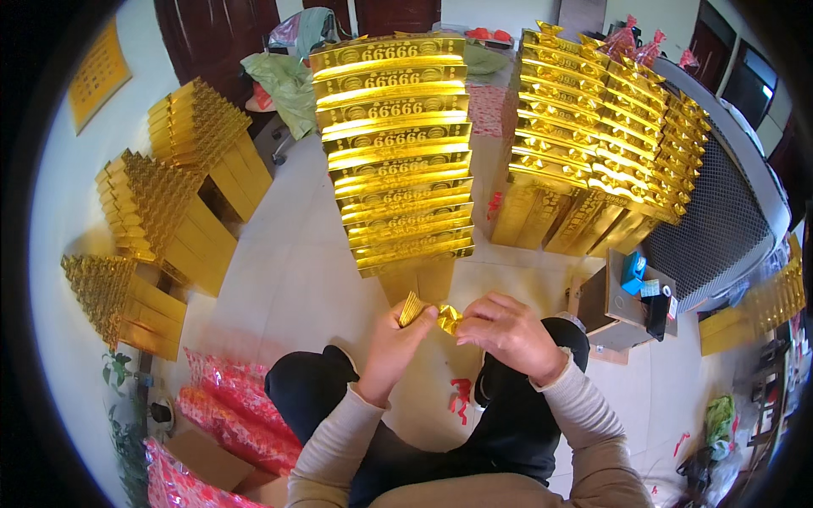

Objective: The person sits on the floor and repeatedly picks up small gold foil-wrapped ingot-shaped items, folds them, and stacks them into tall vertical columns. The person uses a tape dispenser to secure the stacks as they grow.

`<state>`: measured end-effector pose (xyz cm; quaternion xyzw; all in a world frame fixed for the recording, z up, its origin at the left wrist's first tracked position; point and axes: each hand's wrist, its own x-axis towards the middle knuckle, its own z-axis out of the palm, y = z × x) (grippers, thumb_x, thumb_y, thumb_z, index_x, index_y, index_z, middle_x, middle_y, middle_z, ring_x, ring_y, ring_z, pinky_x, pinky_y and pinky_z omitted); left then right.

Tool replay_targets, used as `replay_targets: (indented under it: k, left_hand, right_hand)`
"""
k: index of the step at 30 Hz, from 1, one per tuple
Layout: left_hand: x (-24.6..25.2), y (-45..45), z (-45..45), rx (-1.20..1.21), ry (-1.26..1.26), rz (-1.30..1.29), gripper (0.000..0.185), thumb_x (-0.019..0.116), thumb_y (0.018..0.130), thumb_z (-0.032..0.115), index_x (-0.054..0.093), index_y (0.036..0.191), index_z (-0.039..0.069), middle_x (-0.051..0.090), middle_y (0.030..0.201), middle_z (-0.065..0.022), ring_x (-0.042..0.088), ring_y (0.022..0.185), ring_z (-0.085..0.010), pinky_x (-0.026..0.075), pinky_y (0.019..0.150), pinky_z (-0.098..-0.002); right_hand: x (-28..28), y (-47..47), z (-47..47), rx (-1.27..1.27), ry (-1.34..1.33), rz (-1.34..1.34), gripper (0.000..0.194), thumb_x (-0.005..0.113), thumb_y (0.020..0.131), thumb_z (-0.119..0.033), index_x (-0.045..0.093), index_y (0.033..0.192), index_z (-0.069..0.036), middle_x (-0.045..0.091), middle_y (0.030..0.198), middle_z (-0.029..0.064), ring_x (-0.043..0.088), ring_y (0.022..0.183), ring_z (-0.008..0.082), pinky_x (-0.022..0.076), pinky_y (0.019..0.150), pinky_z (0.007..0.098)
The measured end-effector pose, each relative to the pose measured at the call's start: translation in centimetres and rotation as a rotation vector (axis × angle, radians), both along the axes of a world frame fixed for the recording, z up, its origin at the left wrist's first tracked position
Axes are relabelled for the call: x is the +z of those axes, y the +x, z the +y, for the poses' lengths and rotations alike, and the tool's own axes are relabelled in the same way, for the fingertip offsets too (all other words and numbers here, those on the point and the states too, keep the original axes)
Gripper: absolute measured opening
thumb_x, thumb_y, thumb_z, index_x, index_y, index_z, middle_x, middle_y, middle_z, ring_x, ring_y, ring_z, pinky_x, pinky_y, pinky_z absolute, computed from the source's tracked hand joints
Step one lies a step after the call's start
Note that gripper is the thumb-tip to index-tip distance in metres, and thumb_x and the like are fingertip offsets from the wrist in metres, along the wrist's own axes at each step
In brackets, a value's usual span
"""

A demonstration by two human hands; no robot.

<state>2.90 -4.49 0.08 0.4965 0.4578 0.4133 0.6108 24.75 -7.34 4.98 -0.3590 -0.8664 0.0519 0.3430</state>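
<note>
My left hand (401, 346) grips a small stack of folded gold foil paper (411, 309), its edges fanned upward. Between both hands, at my left thumb tip, is a crumpled gold foil piece (450, 319), pinched by the fingers of my right hand (505, 333). Straight ahead, just beyond my hands, stands a tall tiered stack of gold foil paper (397, 136) bearing printed numerals. Its lower part (419, 279) is plain gold. To its right rise more tiered gold stacks with folded, pointed ornaments (591, 120).
Gold tiered stacks (197, 235) line the left wall. A small wooden stand (610, 305) holds a blue tape dispenser (633, 273), beside a grey mesh-backed panel (705, 222). Red patterned plastic bags (235, 406) and a cardboard box (209, 458) lie at lower left. Red scraps (460, 400) lie between my feet.
</note>
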Motion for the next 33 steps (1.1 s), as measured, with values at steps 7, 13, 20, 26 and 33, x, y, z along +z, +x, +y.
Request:
replay_targets:
  k: [7, 13, 20, 26, 33]
  left_hand:
    - [-1.6, 0.8, 0.1, 0.036, 0.09, -0.004, 0.015, 0.067, 0.1, 0.013, 0.063, 0.088, 0.004, 0.05, 0.074, 0.0076, 0.044, 0.069, -0.002, 0.037, 0.059, -0.0243]
    - [-1.0, 1.8, 0.3, 0.045, 0.022, 0.015, 0.017, 0.068, 0.099, 0.011, 0.06, 0.085, 0.005, 0.051, 0.074, 0.0067, 0.046, 0.07, -0.0024, 0.037, 0.059, -0.0245]
    - [-2.8, 1.0, 0.6, 0.162, -0.133, 0.017, 0.011, 0.069, 0.098, 0.012, 0.067, 0.09, 0.005, 0.055, 0.074, 0.0043, 0.049, 0.065, -0.0055, 0.038, 0.058, -0.0236]
    - [-3.7, 0.9, 0.6, 0.133, -0.14, -0.036, 0.012, 0.069, 0.099, 0.013, 0.068, 0.092, 0.003, 0.057, 0.075, 0.0034, 0.048, 0.066, -0.0053, 0.038, 0.059, -0.0225]
    - [-4.9, 1.4, 0.8, 0.085, -0.157, -0.013, 0.013, 0.069, 0.1, 0.014, 0.068, 0.094, 0.003, 0.058, 0.077, 0.0031, 0.048, 0.066, -0.0051, 0.038, 0.06, -0.0222]
  right_hand:
    - [-0.4, -0.2, 0.3, 0.002, 0.039, -0.039, 0.021, 0.078, 0.073, -0.006, 0.07, 0.092, -0.011, 0.065, 0.092, 0.0032, 0.064, 0.084, 0.0254, 0.0543, 0.07, 0.0352]
    - [-0.6, 1.0, 0.6, 0.02, -0.013, -0.043, 0.022, 0.078, 0.078, -0.009, 0.07, 0.098, -0.011, 0.065, 0.096, 0.0051, 0.065, 0.09, 0.0267, 0.0547, 0.076, 0.0363]
    - [-1.6, 6.0, 0.4, -0.292, -0.262, 0.317, 0.019, 0.073, 0.095, -0.016, 0.07, 0.111, -0.006, 0.069, 0.105, 0.0104, 0.067, 0.099, 0.0281, 0.0549, 0.087, 0.0366]
    - [-12.4, 28.6, -0.9, -1.128, -0.131, 0.624, 0.021, 0.066, 0.098, -0.006, 0.066, 0.119, -0.004, 0.071, 0.105, 0.0122, 0.067, 0.093, 0.0206, 0.0548, 0.081, 0.0334]
    - [-17.0, 37.1, -1.2, -1.768, -0.338, 0.308, 0.079, 0.079, 0.082, -0.056, 0.053, 0.133, -0.003, 0.059, 0.131, 0.0258, 0.062, 0.121, 0.0451, 0.0504, 0.1, 0.0533]
